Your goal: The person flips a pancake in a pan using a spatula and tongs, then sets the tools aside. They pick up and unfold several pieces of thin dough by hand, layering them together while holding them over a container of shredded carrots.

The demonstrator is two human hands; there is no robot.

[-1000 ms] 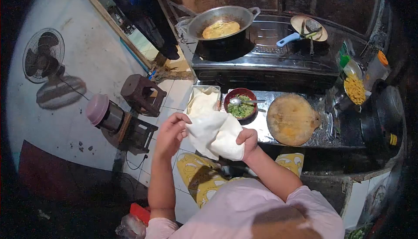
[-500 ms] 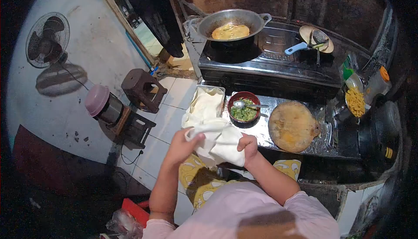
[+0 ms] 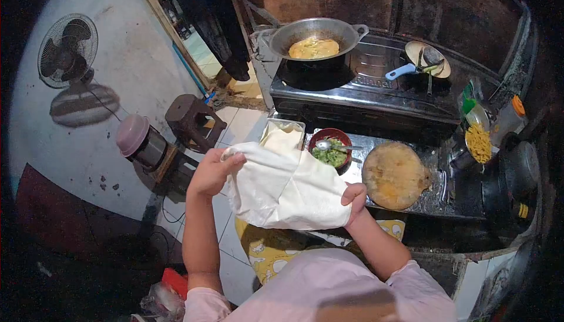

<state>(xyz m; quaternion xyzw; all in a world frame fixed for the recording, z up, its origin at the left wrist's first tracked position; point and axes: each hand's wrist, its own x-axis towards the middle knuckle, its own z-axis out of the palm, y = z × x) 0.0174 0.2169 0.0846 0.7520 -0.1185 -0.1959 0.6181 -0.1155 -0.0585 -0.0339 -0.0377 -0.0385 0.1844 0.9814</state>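
Observation:
A wide, thin, pale dough sheet [image 3: 288, 190] with crossing fold lines hangs stretched between my two hands. My left hand [image 3: 212, 172] pinches its upper left edge, thumb on top. Closed on the right edge is my right hand [image 3: 354, 200]. Just beyond the sheet, a metal tray [image 3: 303, 127] holds more cream-coloured sheets and is partly covered by the one I hold. A dark red bowl [image 3: 322, 132] of chopped greens, with a spoon [image 3: 329, 145] across it, stands beside the tray. Right of the bowl lies a round wooden board [image 3: 395, 176].
On the stove [image 3: 376, 87], a wok [image 3: 282, 39] contains a golden flat fried piece [image 3: 313, 48]. A blue-handled utensil [image 3: 401, 72] rests by a plate [image 3: 443, 68]. Yellow strips [image 3: 479, 143] fill a container at right. A stool [image 3: 191, 119] and wall fan [image 3: 69, 51] are at left.
The sheet was bunched up and is now spread wide. My left hand has moved left and up, my right hand slightly right. The sheet now covers more of the tray.

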